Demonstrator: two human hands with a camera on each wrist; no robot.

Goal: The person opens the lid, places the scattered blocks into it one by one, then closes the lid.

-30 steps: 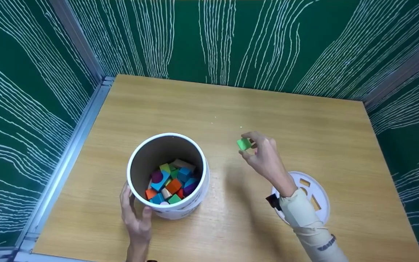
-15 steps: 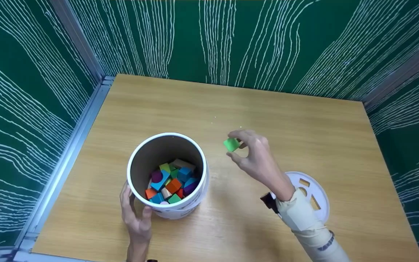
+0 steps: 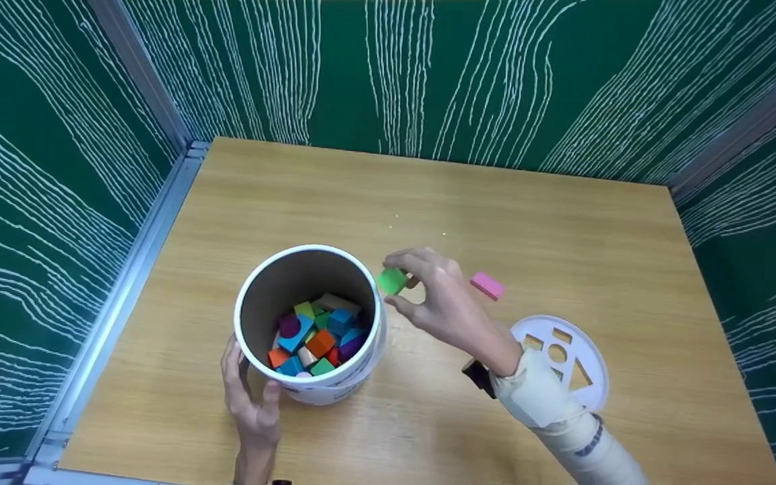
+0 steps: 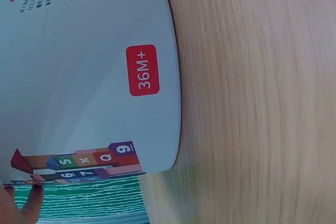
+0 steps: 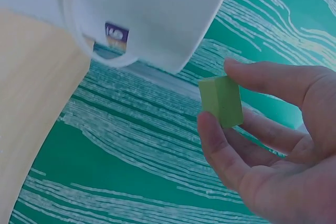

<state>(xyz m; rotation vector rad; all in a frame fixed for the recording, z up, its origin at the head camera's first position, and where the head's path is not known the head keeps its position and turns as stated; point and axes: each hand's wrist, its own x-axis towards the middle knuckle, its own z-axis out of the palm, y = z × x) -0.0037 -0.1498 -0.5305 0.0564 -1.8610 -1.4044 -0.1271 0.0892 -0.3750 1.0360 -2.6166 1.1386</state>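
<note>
A white cylindrical bucket (image 3: 378, 337), printed with letters and a red 36M+ label, stands upright with its top uncovered. Several coloured toy blocks (image 3: 321, 342) lie inside it. My left hand (image 3: 250, 404) holds the bucket's near left side, fingers and thumb spread round the wall below the rim. In the left wrist view only fingertips (image 4: 34, 203) show at the bucket's edge. My right hand (image 3: 438, 296) pinches a small green block (image 5: 221, 101) between thumb and fingers, beside the bucket's right rim and above the table.
A pink block (image 3: 487, 285) lies on the wooden table (image 3: 529, 229) right of the bucket. A white round lid (image 3: 593, 350) with shaped cutouts lies partly behind the right forearm. Green walls (image 3: 344, 74) with white lines surround the table.
My right hand has moved left with the green block, from over the mid-table to the bucket's rim. The pink block and more of the lid are now uncovered. My left hand stays put.
</note>
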